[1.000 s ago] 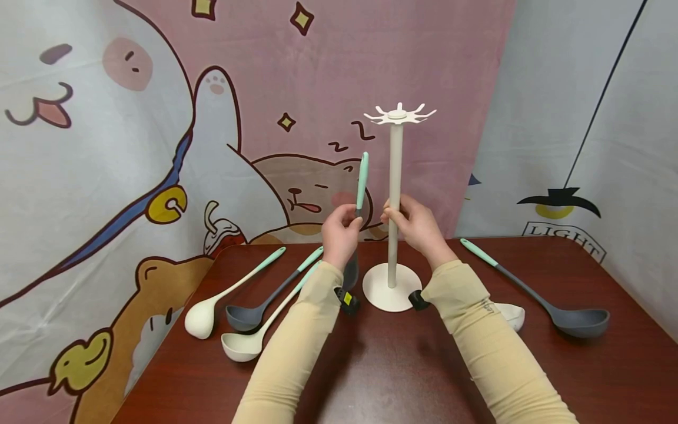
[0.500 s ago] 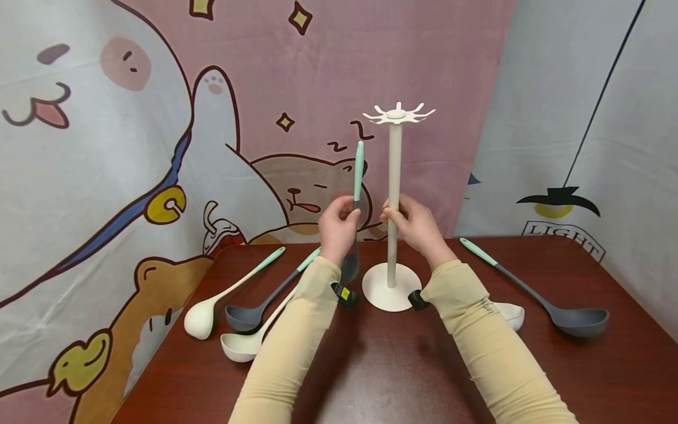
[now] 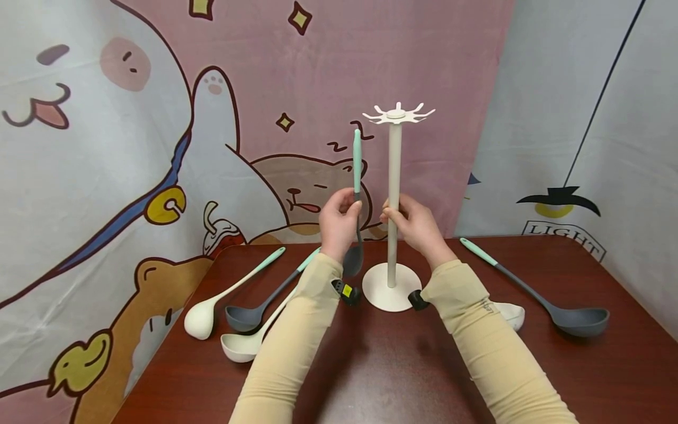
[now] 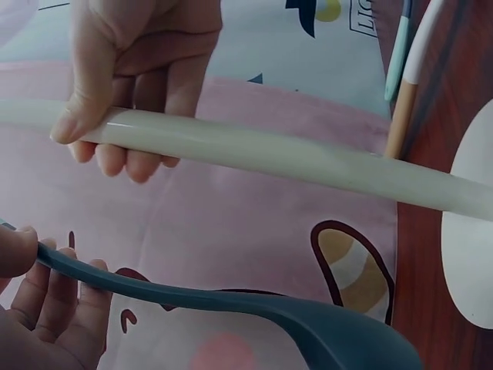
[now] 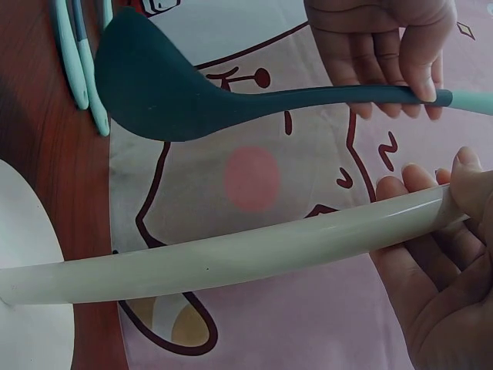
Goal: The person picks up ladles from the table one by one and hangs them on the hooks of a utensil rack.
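Note:
My left hand [image 3: 338, 222] pinches a dark grey ladle [image 5: 169, 92] by its shaft, just below the mint handle [image 3: 357, 159]. The ladle hangs upright with its bowl down, left of a white utensil stand [image 3: 394, 176]. Around the middle of the stand's pole [image 4: 262, 154], the thumb and fingers of my right hand [image 3: 415, 224] are curled. On top, the stand has a ring of hooks [image 3: 397, 115] with nothing hanging from it. Its round base [image 3: 378, 291] rests on the table.
Left on the brown table [image 3: 392, 377] lie a white ladle [image 3: 200, 320], a dark grey ladle [image 3: 245, 318] and another white ladle [image 3: 241, 347]. At right lies a large dark grey ladle [image 3: 580, 322]; a white utensil [image 3: 511, 315] is partly hidden by my right sleeve. A printed cloth [image 3: 424, 59] hangs behind.
My left hand has raised the ladle, its handle tip climbing closer to the hook ring's height and its bowl now showing beside the wrist. The right hand and stand stay put.

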`<state>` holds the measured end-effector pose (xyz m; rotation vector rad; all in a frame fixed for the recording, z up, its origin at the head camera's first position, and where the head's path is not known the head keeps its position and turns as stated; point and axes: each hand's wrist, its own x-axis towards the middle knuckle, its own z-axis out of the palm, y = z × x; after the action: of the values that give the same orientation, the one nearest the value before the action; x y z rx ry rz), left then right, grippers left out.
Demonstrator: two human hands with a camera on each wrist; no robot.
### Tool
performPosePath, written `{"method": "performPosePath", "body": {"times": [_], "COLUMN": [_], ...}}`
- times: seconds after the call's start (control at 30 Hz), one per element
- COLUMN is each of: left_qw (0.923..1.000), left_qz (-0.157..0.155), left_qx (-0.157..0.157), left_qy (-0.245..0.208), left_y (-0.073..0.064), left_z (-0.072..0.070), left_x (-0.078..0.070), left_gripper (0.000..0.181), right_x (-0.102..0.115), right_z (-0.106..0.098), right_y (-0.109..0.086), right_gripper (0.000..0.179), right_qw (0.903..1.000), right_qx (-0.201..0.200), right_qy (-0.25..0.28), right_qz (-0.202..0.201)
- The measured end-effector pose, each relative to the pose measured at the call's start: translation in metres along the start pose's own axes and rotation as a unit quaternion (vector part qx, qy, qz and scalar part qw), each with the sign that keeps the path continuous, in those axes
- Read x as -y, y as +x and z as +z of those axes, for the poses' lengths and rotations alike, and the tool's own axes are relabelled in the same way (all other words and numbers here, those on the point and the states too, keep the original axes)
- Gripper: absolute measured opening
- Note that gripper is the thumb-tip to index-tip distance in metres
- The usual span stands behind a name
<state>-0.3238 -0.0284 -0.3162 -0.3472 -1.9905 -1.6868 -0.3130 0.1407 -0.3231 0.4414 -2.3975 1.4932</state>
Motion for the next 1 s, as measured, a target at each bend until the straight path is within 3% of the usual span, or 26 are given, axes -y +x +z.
{"method": "performPosePath", "body": {"times": [0.63,1.0], "left_qw": [0.9990,0.9983], "left_qz": [-0.006,0.011], "left_qx": [0.001,0.001], "left_qy": [-0.043,-0.057], "left_y": [0.009,0.013], "left_z": [0.001,0.004], "left_x": [-0.014,-0.019], "left_gripper": [0.022,0.023], "right_x": [-0.001,0.000], "right_z": [0.000,0.000], "right_y": [-0.001,0.000], "right_gripper": [0.024,0.024], "right_qw": [0.9999,0.9999], "right_qx": [0.003,0.006], "right_qy": [0.009,0.007], "right_qz": [0.009,0.007]}}
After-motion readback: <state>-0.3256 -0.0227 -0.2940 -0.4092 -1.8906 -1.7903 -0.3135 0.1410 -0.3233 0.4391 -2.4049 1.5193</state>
